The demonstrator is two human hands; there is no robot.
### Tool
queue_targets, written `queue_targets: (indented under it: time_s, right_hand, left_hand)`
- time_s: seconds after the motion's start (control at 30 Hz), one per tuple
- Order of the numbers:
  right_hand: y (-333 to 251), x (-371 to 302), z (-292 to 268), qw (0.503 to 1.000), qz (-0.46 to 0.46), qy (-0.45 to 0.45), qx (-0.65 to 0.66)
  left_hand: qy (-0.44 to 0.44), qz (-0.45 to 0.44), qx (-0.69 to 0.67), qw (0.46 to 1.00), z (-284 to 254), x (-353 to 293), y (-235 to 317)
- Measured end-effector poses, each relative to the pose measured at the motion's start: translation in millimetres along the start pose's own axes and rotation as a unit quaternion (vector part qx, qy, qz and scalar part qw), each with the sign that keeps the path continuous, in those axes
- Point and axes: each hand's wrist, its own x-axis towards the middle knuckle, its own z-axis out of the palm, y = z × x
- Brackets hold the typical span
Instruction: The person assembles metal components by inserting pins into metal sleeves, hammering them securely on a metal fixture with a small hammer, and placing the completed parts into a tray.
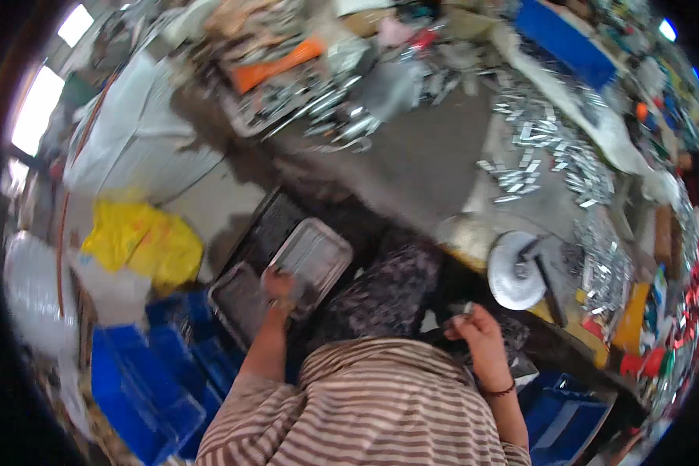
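Note:
My left hand [278, 286] is at the near left edge of a shallow metal tray [335, 242]. Blur hides its fingers, so its grip is unclear. A second shallow tray [237, 299] lies just left of that hand, and a dark crate [266, 227] sits behind both. My right hand [480, 332] is raised in front of my body near the bench edge, fingers curled together. A small pale piece [467, 308] shows at its fingertips, too small to name. Beyond it stands a round white dish [512, 272] with a dark handle-like bar [550, 291] beside it.
Many small shiny metal pieces [532, 144] lie across the bench [435, 155]. Metal parts and an orange strip [278, 65] are at the far left. Blue bins [132, 388] stand low left, another blue bin [563, 415] low right. A yellow bag [144, 237] lies left.

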Motion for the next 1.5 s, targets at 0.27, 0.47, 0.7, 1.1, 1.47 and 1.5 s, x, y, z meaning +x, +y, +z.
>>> queue_targets:
  time_s: [0.27,0.47,0.7,1.1,1.47,1.5]
  right_hand:
    - [7.0,-3.2,0.4,0.999,-0.044,-0.005,0.007]
    - [-14.8,-12.0,8.9,0.976,-0.161,0.018,-0.145]
    - [-65.1,-61.6,-40.4,0.897,-0.288,0.228,-0.245]
    - [-71.8,-66.0,-192.6,0.561,-0.288,0.476,-0.613]
    - [-85.2,-53.7,-188.3,0.576,-0.378,0.407,-0.599]
    - [-88.1,-55.4,-174.0,0.638,-0.359,0.433,-0.526]
  left_hand:
    - [-0.025,0.351,0.099,0.931,290.3,-188.7,296.6]
    - [-0.299,0.499,0.298,0.757,437.7,-261.5,351.4]
    - [-0.33,0.575,0.406,0.629,514.8,-248.9,317.5]
    - [-0.511,0.129,0.098,0.844,476.2,-296.8,331.1]
    - [-0.54,0.159,0.2,0.802,455.3,-307.8,303.1]
    - [-0.54,0.157,0.201,0.802,450.7,-309.0,302.5]
